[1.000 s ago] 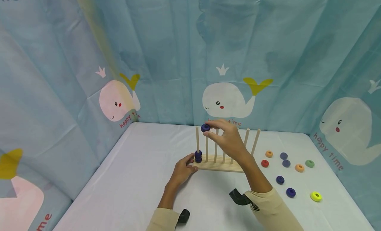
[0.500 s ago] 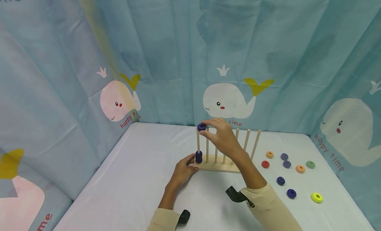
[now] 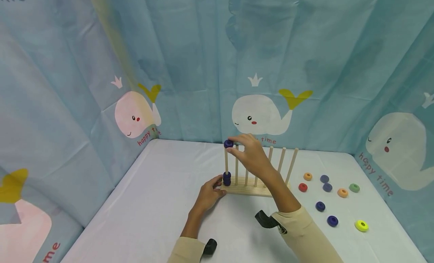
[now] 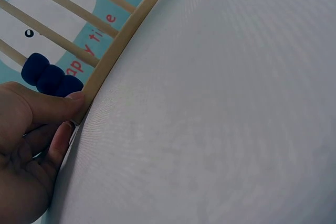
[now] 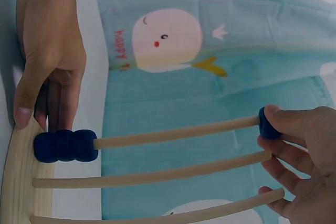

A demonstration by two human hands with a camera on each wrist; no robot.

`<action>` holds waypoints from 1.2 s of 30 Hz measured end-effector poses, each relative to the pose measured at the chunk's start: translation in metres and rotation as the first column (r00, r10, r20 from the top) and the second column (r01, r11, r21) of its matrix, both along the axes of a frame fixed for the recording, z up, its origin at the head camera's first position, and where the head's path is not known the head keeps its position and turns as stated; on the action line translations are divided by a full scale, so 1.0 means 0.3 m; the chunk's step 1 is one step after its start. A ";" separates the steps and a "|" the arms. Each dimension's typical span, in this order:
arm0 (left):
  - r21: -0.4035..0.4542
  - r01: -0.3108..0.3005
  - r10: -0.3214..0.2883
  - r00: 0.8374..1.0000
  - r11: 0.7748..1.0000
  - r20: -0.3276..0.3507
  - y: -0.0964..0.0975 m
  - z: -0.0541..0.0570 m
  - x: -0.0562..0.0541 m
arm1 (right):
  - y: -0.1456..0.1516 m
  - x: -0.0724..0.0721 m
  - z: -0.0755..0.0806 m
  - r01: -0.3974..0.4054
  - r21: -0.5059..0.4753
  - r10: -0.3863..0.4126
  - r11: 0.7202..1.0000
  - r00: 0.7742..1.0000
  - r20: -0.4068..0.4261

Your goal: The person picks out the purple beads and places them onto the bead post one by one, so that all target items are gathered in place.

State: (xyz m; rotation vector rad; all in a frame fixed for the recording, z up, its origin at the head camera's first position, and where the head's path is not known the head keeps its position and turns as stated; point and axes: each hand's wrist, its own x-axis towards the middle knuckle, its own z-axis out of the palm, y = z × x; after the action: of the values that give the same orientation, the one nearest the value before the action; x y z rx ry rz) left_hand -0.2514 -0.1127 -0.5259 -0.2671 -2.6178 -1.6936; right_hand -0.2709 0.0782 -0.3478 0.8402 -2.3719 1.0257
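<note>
A wooden peg rack point(image 3: 249, 190) with several upright pegs stands on the white table. My left hand point(image 3: 207, 195) grips the left end of its base, thumb along the edge in the left wrist view. Three dark blue beads point(image 4: 51, 77) are stacked at the foot of the leftmost peg, just beside that hand. With thumb and fingertips, my right hand point(image 3: 252, 154) pinches another dark blue bead point(image 3: 228, 143) at the top of this peg. In the right wrist view the held bead point(image 5: 269, 124) meets the peg's tip; how far it is on is hidden.
Loose beads lie on the table right of the rack: orange point(image 3: 307, 176), red point(image 3: 303, 187), green point(image 3: 354, 187), yellow point(image 3: 361, 225), purple point(image 3: 324, 178) and dark blue point(image 3: 320, 206). A blue whale-print curtain point(image 3: 190, 67) surrounds the table's back and sides.
My right hand has moved slightly left with the dark blue bead, from beside the leftmost peg to its top. The left hand keeps its hold on the base.
</note>
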 end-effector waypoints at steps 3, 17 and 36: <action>0.005 0.003 -0.003 1.000 1.000 0.002 0.000 0.001 0.001 | -0.004 -0.006 0.000 -0.004 0.007 0.004 1.000 1.000 0.001; -0.003 0.012 -0.012 1.000 1.000 -0.008 0.004 -0.006 -0.006 | -0.017 -0.021 -0.001 -0.010 0.025 0.009 1.000 0.998 0.056; -0.001 -0.001 0.001 1.000 1.000 0.006 -0.001 -0.004 -0.004 | 0.004 0.001 0.003 -0.032 -0.017 0.032 0.999 0.999 -0.025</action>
State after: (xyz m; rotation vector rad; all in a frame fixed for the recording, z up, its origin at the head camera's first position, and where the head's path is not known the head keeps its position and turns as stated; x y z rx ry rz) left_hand -0.2526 -0.1131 -0.5272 -0.2613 -2.6229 -1.6959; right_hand -0.2707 0.0795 -0.3469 0.8823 -2.3322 1.0409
